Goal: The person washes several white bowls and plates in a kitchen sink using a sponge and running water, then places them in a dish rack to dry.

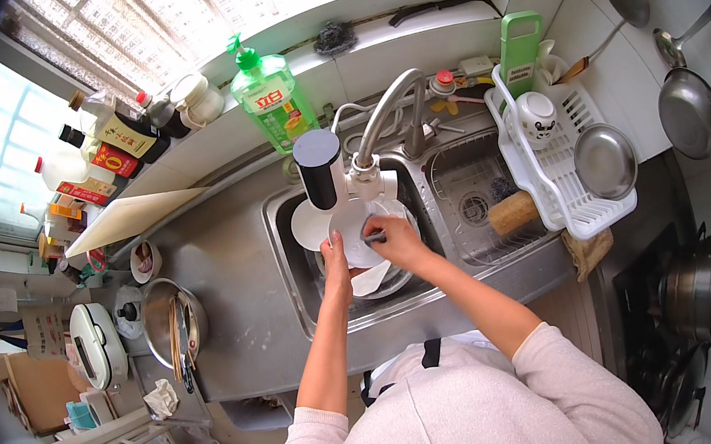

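Over the left sink basin (297, 291), my left hand (336, 269) grips a white bowl (350, 244) by its near left edge. My right hand (398, 243) pinches a dark grey scrubbing pad (374, 238) against the bowl's inside. A white plate (308, 226) and other white dishes (372, 279) lie in the basin beneath, partly hidden by my hands. Just beyond the bowl hangs the faucet's white attachment (369, 182), with a black-and-white cylinder (321, 169) at its side; it covers part of the basin.
A white dish rack (550, 177) with a cup and metal bowl stands right of the second basin (469, 179). A green soap bottle (274, 100) stands behind. Left on the counter sits a steel bowl (194, 313) holding chopsticks. Pots (699, 289) stand at far right.
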